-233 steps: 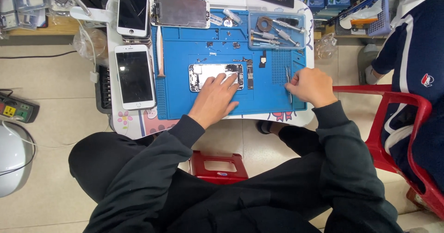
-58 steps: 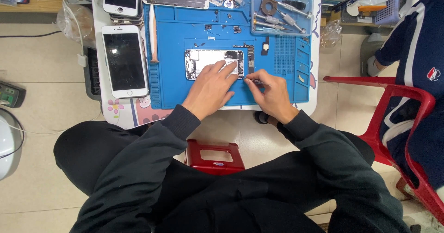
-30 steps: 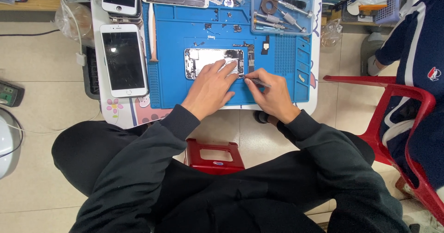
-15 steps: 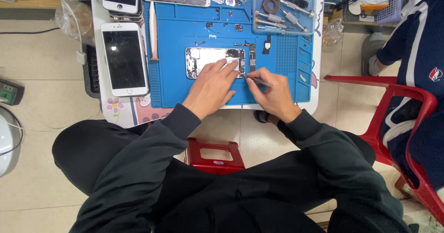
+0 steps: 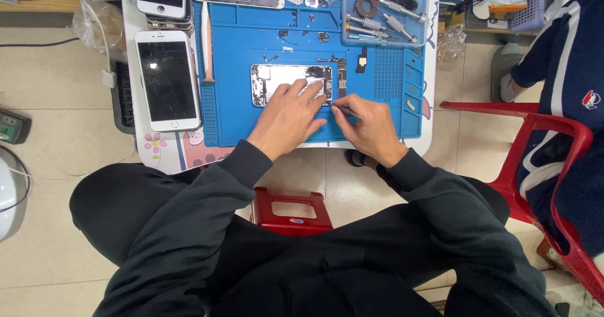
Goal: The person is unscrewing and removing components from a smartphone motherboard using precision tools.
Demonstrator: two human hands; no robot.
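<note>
The left hand (image 5: pixel 284 121) lies flat with fingers spread on the opened phone (image 5: pixel 290 84), which sits mid-mat, while the right hand (image 5: pixel 368 128) pinches tweezers (image 5: pixel 345 110) whose tip meets the phone's right end. Bare blue mat (image 5: pixel 239 112) lies left of and below the phone, a tool tray (image 5: pixel 385 16) stands well apart above, and both wrists cross the table's near edge. The phone is a silvery shell, its insides bared, darker parts at its right end.
</note>
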